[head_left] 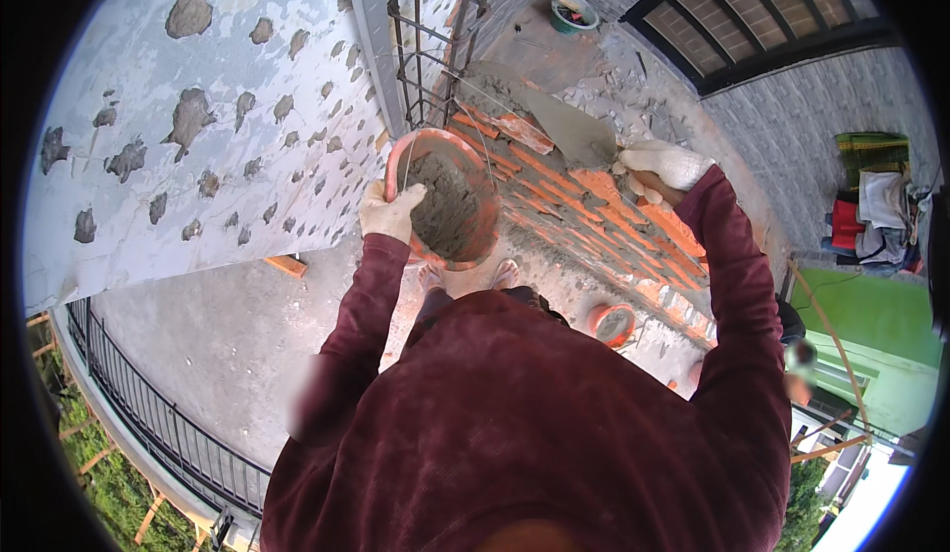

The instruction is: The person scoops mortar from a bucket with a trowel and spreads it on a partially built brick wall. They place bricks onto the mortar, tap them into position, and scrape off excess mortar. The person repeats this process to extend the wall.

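My gloved left hand (pixel 389 211) grips the rim of an orange bucket (pixel 483 206) holding grey wet mortar (pixel 441 206). My gloved right hand (pixel 663 168) is closed on the handle of a trowel (pixel 584 137), whose broad blade is over the top of a low red brick wall (pixel 614 226) with mortar on it. A wire handle hangs across the bucket. Just beyond the bucket stands a steel rebar cage (pixel 426 57), against a grey post beside the pitted white wall (pixel 198 156).
My feet are on a rough concrete floor (pixel 198 344). A black railing (pixel 168 423) curves along the lower left. A second orange bucket (pixel 612 329) sits below right, a basin (pixel 574 8) beyond the brick wall near rubble. Folded cloths (pixel 879 206) and another person (pixel 797 364) are at right.
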Available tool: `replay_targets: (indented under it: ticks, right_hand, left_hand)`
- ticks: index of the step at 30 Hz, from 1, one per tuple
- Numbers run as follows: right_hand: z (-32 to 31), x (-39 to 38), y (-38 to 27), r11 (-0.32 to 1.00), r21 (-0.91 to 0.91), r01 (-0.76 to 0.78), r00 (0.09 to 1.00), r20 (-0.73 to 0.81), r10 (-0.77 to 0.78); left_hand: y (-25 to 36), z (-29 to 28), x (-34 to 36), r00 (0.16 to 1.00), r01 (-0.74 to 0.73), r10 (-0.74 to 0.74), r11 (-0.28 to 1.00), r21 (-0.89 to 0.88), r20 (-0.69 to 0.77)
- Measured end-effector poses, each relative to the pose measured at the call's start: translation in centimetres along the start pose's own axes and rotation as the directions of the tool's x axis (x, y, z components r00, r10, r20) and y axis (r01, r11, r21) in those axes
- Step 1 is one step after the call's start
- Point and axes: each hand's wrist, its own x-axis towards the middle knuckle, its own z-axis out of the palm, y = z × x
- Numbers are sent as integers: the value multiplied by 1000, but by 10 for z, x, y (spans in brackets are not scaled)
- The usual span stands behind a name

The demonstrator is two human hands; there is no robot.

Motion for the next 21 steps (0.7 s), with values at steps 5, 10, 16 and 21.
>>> replay_targets:
  ticks: [5, 10, 16, 21]
  right_hand:
    - [-3, -61, -22, 954, -295, -52, 984, -177, -1]
    - [57, -91, -43, 648, -749, 138, 970, -29, -240]
    - [205, 46, -11, 342, -939, -33, 776, -240, -584]
    - [248, 59, -15, 413, -907, 85, 867, -137, -479]
  left_hand:
    - [8, -6, -3, 998, -28, 29, 1000, -12, 50]
    - [29, -37, -2, 992, -58, 45, 993, 103, 122]
    - [87, -54, 6, 930, -72, -5, 978, 195, 368]
    - [120, -48, -9, 880, -109, 51, 989, 96, 473]
